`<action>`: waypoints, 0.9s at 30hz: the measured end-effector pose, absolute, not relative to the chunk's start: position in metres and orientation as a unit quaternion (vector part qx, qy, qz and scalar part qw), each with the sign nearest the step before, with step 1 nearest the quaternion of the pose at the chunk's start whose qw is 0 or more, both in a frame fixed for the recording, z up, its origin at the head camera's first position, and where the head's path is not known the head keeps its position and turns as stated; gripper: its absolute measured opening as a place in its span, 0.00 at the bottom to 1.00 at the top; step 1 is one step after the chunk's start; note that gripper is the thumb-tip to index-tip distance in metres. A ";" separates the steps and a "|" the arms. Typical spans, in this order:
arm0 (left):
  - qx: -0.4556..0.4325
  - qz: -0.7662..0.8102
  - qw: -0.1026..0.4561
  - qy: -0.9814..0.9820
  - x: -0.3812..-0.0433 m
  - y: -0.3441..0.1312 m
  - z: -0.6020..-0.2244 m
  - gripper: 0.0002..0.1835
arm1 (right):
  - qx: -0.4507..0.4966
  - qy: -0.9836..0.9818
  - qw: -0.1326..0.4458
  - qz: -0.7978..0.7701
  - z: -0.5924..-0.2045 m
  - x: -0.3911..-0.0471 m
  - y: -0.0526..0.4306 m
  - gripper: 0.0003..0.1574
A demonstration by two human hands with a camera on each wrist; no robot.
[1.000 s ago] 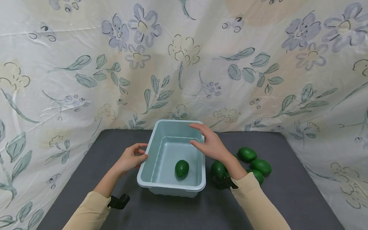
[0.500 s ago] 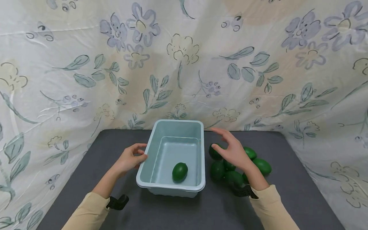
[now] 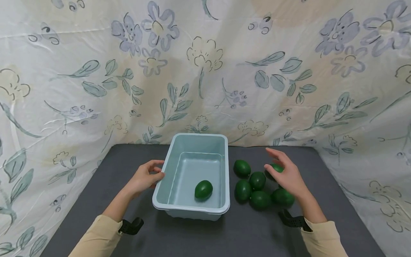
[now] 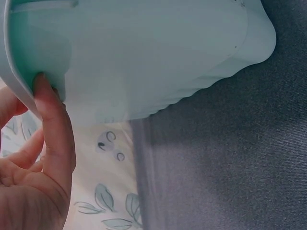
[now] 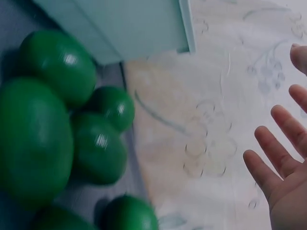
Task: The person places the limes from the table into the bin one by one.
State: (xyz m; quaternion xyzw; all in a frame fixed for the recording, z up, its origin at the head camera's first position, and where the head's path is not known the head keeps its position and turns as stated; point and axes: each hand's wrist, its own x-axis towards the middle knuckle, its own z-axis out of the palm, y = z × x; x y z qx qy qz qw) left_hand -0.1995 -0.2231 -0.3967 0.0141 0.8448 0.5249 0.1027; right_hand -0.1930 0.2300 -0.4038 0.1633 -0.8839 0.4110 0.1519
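Blue-green tub (image 3: 199, 166) is being pinched at left rim by left hand (image 3: 146, 177). One green fruit (image 3: 203, 190) is being contained inside, toward near end. Right hand (image 3: 287, 177), fingers spread, is being held over green fruit cluster (image 3: 258, 181), right of tub.

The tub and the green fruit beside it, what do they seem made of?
Tub: probably plastic, satin finish; its flanged rim and wavy base edge look molded. Green fruit: smooth and shiny, with bright highlights; possibly plastic imitations, though real waxy skin could look alike.
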 end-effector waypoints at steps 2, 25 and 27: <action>0.014 0.526 0.103 0.844 -0.200 -0.224 -0.397 0.27 | 0.154 -0.888 0.151 0.407 -0.408 -0.191 0.238 0.34; 0.014 0.528 0.106 0.842 -0.199 -0.224 -0.397 0.27 | 0.071 -0.935 0.139 0.320 -0.539 -0.217 0.355 0.38; 0.013 0.530 0.107 0.841 -0.200 -0.224 -0.397 0.27 | 0.064 -0.939 0.122 0.316 -0.544 -0.219 0.359 0.39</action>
